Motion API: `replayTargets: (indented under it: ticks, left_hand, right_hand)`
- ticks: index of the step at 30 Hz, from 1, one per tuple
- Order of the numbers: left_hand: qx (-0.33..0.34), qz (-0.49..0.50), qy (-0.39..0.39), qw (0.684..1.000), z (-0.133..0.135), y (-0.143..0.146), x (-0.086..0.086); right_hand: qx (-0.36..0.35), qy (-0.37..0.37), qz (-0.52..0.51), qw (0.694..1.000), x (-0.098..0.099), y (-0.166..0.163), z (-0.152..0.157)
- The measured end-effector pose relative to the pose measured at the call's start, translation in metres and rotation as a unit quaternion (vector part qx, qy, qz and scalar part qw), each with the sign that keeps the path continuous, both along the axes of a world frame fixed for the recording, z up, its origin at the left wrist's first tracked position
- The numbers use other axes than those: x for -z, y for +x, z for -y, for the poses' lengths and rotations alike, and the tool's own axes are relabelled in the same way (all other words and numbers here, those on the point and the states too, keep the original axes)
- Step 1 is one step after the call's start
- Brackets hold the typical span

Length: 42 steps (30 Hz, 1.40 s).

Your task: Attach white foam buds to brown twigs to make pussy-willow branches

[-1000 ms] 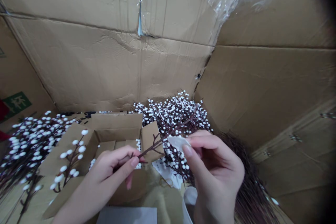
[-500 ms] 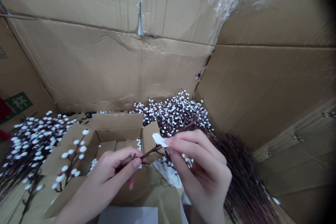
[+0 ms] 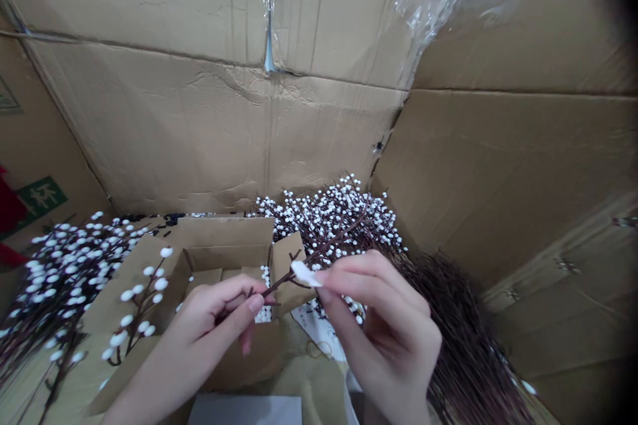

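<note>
My left hand (image 3: 219, 322) is closed round a thin brown berry branch (image 3: 280, 281), its thumb and fingers pinching the stem. The branch points up and to the right, with short side twigs. My right hand (image 3: 391, 325) pinches a small white piece of soft material (image 3: 304, 273), paper or cloth, which lies against the stem just beyond the left fingertips. A sprig with white berries (image 3: 134, 309) shows to the left of my left hand; whether it belongs to the held branch is hidden by the hand.
An open cardboard box (image 3: 224, 229) with some white berries inside stands behind my left hand. Bundles of white-berried branches lie at left (image 3: 74, 259) and back centre (image 3: 333, 212); their dark stems (image 3: 463, 332) spread at right. Tall cardboard walls (image 3: 199, 126) enclose the table.
The white piece has turned and looks narrower against the stem, and more side twig shows above it. Both hands stay nearly in place; the view has shifted slightly.
</note>
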<state>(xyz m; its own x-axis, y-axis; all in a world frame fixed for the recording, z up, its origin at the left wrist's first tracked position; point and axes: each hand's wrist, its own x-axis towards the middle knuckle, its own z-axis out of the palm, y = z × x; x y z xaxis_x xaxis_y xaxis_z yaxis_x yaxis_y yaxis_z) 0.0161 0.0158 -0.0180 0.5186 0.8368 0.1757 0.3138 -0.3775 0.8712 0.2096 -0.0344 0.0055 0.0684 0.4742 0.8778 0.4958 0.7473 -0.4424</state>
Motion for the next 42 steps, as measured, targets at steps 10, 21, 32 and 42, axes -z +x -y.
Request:
replayTargets:
  ticks: [10,21,32,42]
  left_hand:
    - [0.004,0.001,0.002,1.0,-0.001,-0.001,0.001]
    - [-0.01,-0.009,0.03,0.999,0.003,0.002,-0.003]
    - [-0.056,-0.011,0.067,0.996,0.001,-0.003,0.002]
    - [-0.087,-0.001,0.09,0.992,0.0,-0.003,-0.002]
  right_hand:
    - [0.036,0.009,0.016,0.999,0.0,0.002,-0.006]
    - [0.068,0.045,0.046,0.996,0.001,0.0,-0.004]
    - [0.031,0.026,0.02,0.999,0.001,0.008,0.001]
    - [-0.01,0.061,0.011,0.998,-0.004,0.006,-0.002]
